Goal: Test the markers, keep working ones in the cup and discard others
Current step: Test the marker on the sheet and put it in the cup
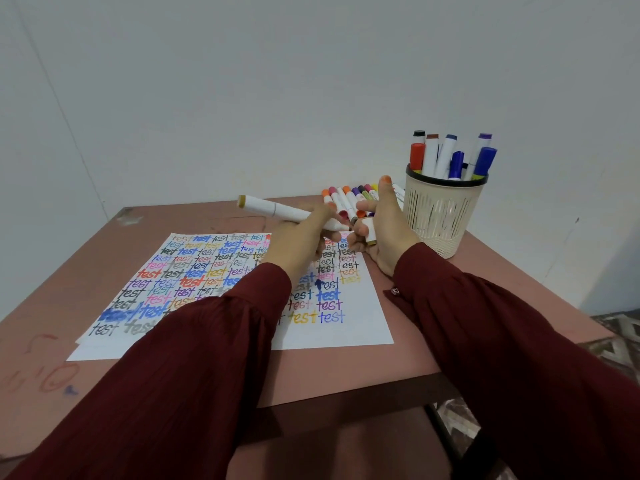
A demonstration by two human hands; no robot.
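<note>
Holding barrel and cap apart is judged to be the step in hand. A marker (277, 209) is gripped in the left hand (301, 237) at frame centre, its olive-banded tail pointed upper left and its nib end turned toward the right hand (381, 230). The cap (370, 233) is pinched in that hand's curled fingers, just beside the nib. Whether it is being pulled off or pushed on cannot be told.

To be done well:
- The barrel is best steadied and the cap held square to the nib.
- A blank patch of the paper (363, 306) should be chosen; white space shows mainly along its lower margin.
- A slow, firm stroke is advised, so a faint line is not mistaken for a dry one.

Materials:
- Marker barrel: white, smooth plastic, coloured ends.
- Cup (440, 216), right of centre: beige plastic, slotted wall, mesh foot, black rim, capped markers stood upright inside.
- Loose markers (346, 199): laid side by side behind the hands.
- Table (86, 289): matt reddish-brown, scribbled on at lower left.
- Sleeves (207, 375): dark red, finely pleated.
</note>
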